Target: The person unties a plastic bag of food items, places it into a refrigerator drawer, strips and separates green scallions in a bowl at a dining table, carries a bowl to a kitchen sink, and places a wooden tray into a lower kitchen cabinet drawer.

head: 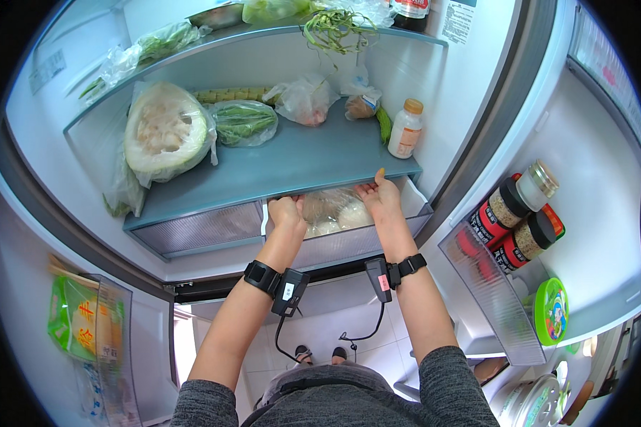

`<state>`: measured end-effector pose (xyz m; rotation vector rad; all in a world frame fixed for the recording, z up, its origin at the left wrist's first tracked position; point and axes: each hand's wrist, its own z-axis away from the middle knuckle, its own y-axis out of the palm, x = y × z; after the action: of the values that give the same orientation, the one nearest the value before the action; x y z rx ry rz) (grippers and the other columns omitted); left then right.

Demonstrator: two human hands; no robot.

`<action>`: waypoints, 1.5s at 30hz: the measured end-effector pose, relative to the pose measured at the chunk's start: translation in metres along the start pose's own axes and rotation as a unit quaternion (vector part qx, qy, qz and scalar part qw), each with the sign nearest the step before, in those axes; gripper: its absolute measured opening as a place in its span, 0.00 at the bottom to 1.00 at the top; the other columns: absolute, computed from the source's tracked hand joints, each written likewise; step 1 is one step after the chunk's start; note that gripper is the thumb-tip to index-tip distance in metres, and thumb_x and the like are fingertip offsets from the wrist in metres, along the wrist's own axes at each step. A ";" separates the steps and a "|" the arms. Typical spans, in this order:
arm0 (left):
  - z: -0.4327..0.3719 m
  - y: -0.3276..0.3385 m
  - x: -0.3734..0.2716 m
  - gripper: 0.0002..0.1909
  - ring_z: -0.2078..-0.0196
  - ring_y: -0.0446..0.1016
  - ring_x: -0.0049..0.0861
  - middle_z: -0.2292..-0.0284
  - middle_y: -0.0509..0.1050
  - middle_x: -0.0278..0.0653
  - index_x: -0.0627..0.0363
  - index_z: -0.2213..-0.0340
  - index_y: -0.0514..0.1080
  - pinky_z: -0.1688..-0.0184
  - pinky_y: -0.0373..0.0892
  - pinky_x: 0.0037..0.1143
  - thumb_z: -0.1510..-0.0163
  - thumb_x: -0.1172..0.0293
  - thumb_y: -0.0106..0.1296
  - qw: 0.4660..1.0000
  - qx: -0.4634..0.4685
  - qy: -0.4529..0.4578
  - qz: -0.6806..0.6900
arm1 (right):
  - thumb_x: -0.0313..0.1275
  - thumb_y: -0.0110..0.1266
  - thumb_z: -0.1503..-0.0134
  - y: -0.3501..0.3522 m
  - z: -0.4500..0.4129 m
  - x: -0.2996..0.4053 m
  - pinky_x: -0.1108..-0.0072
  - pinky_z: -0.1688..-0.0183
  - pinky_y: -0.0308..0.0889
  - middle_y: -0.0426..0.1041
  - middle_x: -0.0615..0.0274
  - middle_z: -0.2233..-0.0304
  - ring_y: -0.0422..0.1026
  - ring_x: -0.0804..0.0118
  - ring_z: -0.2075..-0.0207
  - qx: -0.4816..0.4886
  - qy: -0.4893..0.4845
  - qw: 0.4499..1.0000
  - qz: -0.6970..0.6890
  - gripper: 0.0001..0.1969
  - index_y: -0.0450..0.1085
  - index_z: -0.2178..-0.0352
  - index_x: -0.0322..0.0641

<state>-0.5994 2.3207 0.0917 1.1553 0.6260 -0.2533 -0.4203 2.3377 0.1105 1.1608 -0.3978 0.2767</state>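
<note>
Both of my hands reach into a partly pulled-out clear refrigerator drawer. Inside lies a clear plastic bag with pale, rounded contents. At the bag's left side is my left hand, its fingers bent down and partly hidden; whether they grip the plastic cannot be told. My right hand is at the bag's right side, fingers apart, the thumb pointing up near the shelf edge. On the shelf above sit a cut winter melon in plastic wrap, bagged green vegetables and a white bottle with an orange-brown cap.
A second drawer is at the left. Leafy stems hang from the upper shelf. The right door bin holds jars and a green-lidded tub; the left door bin holds packaged food. Cables hang from devices strapped to both wrists.
</note>
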 end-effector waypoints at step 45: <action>0.001 0.001 -0.002 0.20 0.74 0.64 0.18 0.69 0.64 0.35 0.55 0.61 0.59 0.75 0.60 0.16 0.58 0.85 0.36 0.988 -0.029 0.014 -0.153 | 0.12 0.32 0.58 0.003 -0.021 -0.003 0.63 0.59 0.58 0.60 0.56 0.65 0.60 0.59 0.66 -0.118 -0.039 0.991 0.039 0.17 0.60 0.66 0.37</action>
<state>-0.6007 2.3196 0.0938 1.0053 0.8310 -0.4762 -0.4209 2.3583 0.1051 0.9269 -0.5311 0.2462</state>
